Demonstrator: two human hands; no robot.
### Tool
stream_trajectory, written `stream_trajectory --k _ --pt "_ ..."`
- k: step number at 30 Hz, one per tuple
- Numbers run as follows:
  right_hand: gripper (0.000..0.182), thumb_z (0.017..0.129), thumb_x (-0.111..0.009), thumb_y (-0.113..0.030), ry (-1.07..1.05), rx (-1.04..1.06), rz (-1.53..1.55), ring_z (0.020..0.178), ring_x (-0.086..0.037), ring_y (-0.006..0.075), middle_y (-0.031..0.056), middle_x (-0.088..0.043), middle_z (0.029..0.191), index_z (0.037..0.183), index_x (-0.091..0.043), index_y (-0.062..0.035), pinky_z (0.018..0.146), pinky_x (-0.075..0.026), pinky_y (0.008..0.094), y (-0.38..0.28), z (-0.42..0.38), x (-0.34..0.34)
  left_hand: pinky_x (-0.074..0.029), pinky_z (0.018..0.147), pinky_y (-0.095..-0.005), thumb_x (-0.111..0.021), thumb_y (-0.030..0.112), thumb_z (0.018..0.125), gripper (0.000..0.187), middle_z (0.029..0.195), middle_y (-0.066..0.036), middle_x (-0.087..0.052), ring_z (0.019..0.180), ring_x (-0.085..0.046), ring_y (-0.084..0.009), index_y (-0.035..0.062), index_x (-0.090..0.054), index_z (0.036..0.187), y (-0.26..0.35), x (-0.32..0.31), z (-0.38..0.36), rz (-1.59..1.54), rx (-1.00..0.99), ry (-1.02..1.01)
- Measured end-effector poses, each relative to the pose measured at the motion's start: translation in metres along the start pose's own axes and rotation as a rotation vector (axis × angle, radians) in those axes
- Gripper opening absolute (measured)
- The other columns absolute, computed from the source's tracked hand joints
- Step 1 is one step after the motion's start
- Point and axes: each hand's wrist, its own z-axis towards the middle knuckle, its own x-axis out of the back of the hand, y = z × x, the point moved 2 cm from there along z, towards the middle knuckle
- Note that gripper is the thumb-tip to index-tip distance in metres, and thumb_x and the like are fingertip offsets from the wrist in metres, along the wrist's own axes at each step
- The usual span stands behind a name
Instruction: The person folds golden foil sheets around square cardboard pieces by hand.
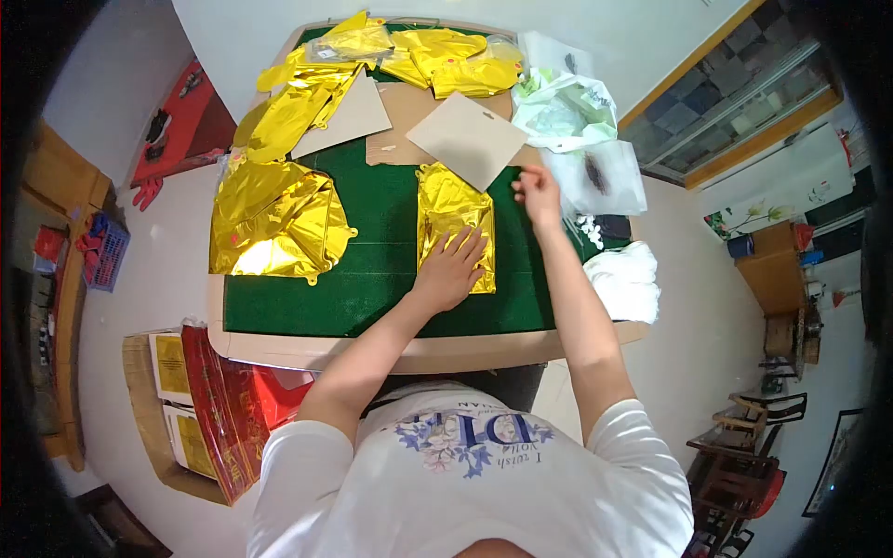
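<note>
My left hand (450,268) lies flat, fingers spread, on a gold foil balloon (456,200) folded into a narrow upright strip. To the right of that strip, my right hand (539,195) is raised with its fingers curled together. Whatever it may pinch is too small to make out. A grey-beige cardboard sheet (468,139) with a slot near one corner overlaps the top of the folded foil. On the left, a wider flat gold foil piece (277,221) with small tabs rests on the green mat (372,302).
More gold foil pieces (302,102) and a second card (346,121) lie at the back left. Along the right side are a green-white plastic bag (567,112), clear bags (605,181), small white pieces (590,230) and a white cloth (623,284). An open carton (153,428) stands on the floor.
</note>
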Motion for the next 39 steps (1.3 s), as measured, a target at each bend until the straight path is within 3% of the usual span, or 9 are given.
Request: stream_trajectory --k 3,6,10,12,16,22,27,30,39 --pt "0.009 0.094 -0.057 -0.01 -0.089 0.329 -0.381 0.062 -0.056 0.0077 0.0005 -0.059 0.074 0.096 -0.062 -0.0028 0.055 -0.046 0.0232 0.022 -0.064 0.006 -0.021 0.115 -0.0451 -0.041 0.037 0.098 0.055 0.152 -0.009 -0.032 0.142 -0.027 -0.0257 0.0063 -0.036 0.143 0.0 0.003 0.0 -0.012 0.007 -0.02" --pt "0.01 0.088 -0.064 -0.012 -0.18 0.114 -0.464 0.059 -0.055 0.0078 0.0011 -0.059 0.067 0.089 -0.065 -0.0021 0.054 -0.045 0.0239 0.021 -0.126 0.017 -0.022 0.114 -0.0455 -0.043 0.036 0.098 0.054 0.151 -0.01 -0.033 0.141 -0.027 -0.0262 0.007 -0.037 0.143 0.0 0.003 0.0 -0.033 0.006 -0.003" --pt "0.018 0.087 -0.066 -0.019 -0.227 0.059 -0.612 0.058 -0.06 0.0155 0.0092 -0.064 0.068 0.086 -0.066 -0.0008 0.055 -0.046 0.0301 0.007 -0.162 0.013 -0.023 0.114 -0.0458 -0.044 0.034 0.098 0.053 0.151 -0.009 -0.034 0.141 -0.028 -0.0254 0.0073 -0.038 0.143 -0.001 0.0 0.0 -0.047 -0.005 0.04" --pt "0.021 0.085 -0.065 -0.022 -0.275 -0.053 -0.697 0.071 -0.065 0.031 0.0144 -0.066 0.075 0.083 -0.066 -0.0014 0.063 -0.05 0.0381 0.001 -0.163 0.008 -0.023 0.114 -0.0458 -0.044 0.034 0.098 0.053 0.151 -0.009 -0.034 0.141 -0.028 -0.025 0.0074 -0.038 0.143 -0.001 0.0 0.0 -0.037 -0.012 0.034" --pt "0.02 0.085 -0.064 -0.021 -0.242 -0.014 -0.714 0.072 -0.064 0.0334 0.0144 -0.065 0.075 0.081 -0.065 -0.0013 0.064 -0.049 0.0406 0.01 -0.163 0.006 -0.023 0.114 -0.0452 -0.044 0.034 0.098 0.053 0.151 -0.009 -0.035 0.141 -0.029 -0.0243 0.0075 -0.037 0.143 -0.001 0.001 -0.001 -0.021 -0.01 0.041" --pt "0.016 0.088 -0.057 -0.013 -0.155 0.012 -0.686 0.076 -0.062 0.0371 0.0152 -0.065 0.085 0.101 -0.06 -0.0039 0.067 -0.05 0.0426 0.006 -0.171 0.007 -0.023 0.114 -0.045 -0.043 0.032 0.098 0.052 0.15 -0.009 -0.035 0.14 -0.03 -0.0246 0.0073 -0.038 0.143 0.0 0.0 0.0 -0.016 -0.004 0.027" --pt "0.046 0.081 -0.051 -0.001 -0.429 0.623 -1.111 0.128 -0.045 0.0307 0.0157 -0.051 0.134 0.127 -0.054 -0.0044 0.104 -0.036 0.0467 -0.02 -0.228 0.012 -0.023 0.114 -0.0454 -0.044 0.032 0.098 0.052 0.15 -0.009 -0.036 0.14 -0.03 -0.025 0.0067 -0.038 0.143 0.0 0.001 -0.002 -0.028 -0.012 0.025" --pt "0.064 0.072 -0.056 0.002 -0.461 0.427 -1.229 0.138 -0.034 0.0309 0.0143 -0.042 0.144 0.135 -0.047 -0.0002 0.11 -0.026 0.0527 -0.019 -0.231 0.037 -0.024 0.113 -0.0456 -0.044 0.031 0.097 0.052 0.15 -0.009 -0.036 0.14 -0.03 -0.0252 0.0063 -0.038 0.142 -0.002 0.001 0.0 -0.028 -0.013 0.054" --pt "0.048 0.079 -0.052 -0.002 -0.528 0.483 -1.061 0.132 -0.042 0.0279 0.0127 -0.051 0.135 0.127 -0.054 -0.0023 0.107 -0.031 0.0478 -0.008 -0.206 0.024 -0.025 0.113 -0.046 -0.045 0.033 0.097 0.053 0.149 -0.01 -0.036 0.139 -0.032 -0.026 0.0056 -0.039 0.142 -0.001 0.004 0.001 -0.027 -0.027 0.084"
